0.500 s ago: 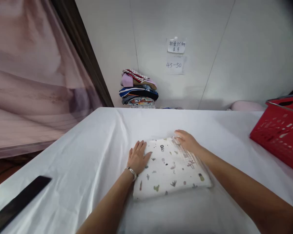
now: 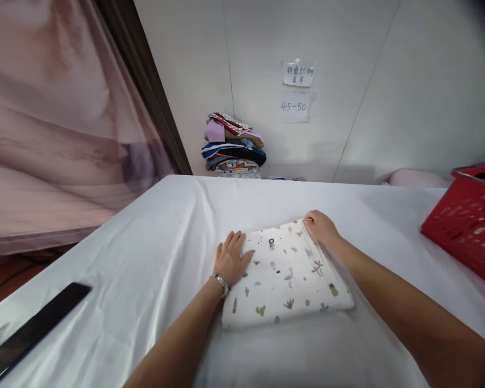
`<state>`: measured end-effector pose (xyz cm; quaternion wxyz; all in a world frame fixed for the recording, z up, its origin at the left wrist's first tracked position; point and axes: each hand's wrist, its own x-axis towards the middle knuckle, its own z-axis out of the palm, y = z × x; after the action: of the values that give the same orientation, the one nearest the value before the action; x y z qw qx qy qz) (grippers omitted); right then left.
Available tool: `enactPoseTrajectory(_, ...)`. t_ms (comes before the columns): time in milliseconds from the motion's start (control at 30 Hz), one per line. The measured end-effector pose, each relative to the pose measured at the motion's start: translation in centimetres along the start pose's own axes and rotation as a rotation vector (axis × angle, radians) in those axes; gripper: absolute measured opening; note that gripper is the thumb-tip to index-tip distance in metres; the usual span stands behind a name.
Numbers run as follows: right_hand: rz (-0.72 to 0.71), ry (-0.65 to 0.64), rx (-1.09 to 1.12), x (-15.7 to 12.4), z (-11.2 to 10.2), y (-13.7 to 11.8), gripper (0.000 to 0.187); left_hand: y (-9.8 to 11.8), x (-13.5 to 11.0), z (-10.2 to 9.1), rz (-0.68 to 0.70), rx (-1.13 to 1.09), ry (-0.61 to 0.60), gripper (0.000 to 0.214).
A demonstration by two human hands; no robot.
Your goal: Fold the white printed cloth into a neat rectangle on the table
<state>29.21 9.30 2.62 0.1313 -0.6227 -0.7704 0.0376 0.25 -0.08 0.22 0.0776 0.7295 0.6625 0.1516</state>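
Cloth [image 2: 281, 275]: lies flat and folded on the table in front of me, between my two hands, print side up, a little askew to the table's far edge.
Left hand [image 2: 231, 257]: palm down along the cloth's left edge, fingers stretched out and thumb apart over the print; it grips nothing. I judge this light, flat pressure right, since it can anchor the layers without dragging them.
Right hand [image 2: 322, 226]: curled tight on the far right corner, fingertips closed on the edge. I do best to take every layer there together, and to draw gently outward rather than up.
Right side: the layers look slightly slack along here, so a small, even pull against my left palm should flatten them; a hard tug could skew the whole stack.
Table [image 2: 145, 269]: white covering, creased on my left; I should take care not to catch it with the cloth.
Basket [image 2: 469, 226]: red, on the right, well apart from my forearm.
Black object [image 2: 36, 328]: near left, out of my way.
Pile [image 2: 234, 145]: folded fabrics beyond the far edge.
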Motion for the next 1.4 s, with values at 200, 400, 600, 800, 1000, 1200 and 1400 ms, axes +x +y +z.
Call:
enactPoseTrajectory(200, 0.051, -0.040, -0.018, 0.5, 0.7, 0.2, 0.022, 0.1, 0.0, -0.1, -0.002, -0.004, 0.004, 0.054)
enactPoseTrajectory(400, -0.207, 0.015, -0.057, -2.1, 0.6, -2.7, 0.040, 0.1, 0.1, 0.0, 0.009, -0.004, -0.001, 0.056)
enactPoseTrajectory(600, -0.337, -0.183, -0.024, -3.2, 2.7, -3.9, 0.069, 0.1, 0.2, -0.1, -0.011, -0.010, -0.021, 0.056)
enactPoseTrajectory(800, -0.303, -0.213, -0.013, -2.0, 2.9, -3.6, 0.073, -0.1, 0.3, -0.1, -0.004, -0.047, -0.032, 0.058)
enactPoseTrajectory(1000, -0.185, -0.145, 0.132, -3.7, 1.2, -2.7, 0.065, 0.1, 0.2, -0.3, -0.023, -0.067, -0.033, 0.057)
enactPoseTrajectory(1200, 0.209, -0.042, 0.394, -12.5, -0.1, -0.2, 0.065, -0.1, 0.6, 0.0, -0.020, -0.120, 0.013, 0.054)
enactPoseTrajectory(1400, 0.302, 0.062, 0.504, -18.4, 1.0, -1.2, 0.067, -1.0, 1.8, -0.3, -0.067, -0.190, 0.098, 0.045)
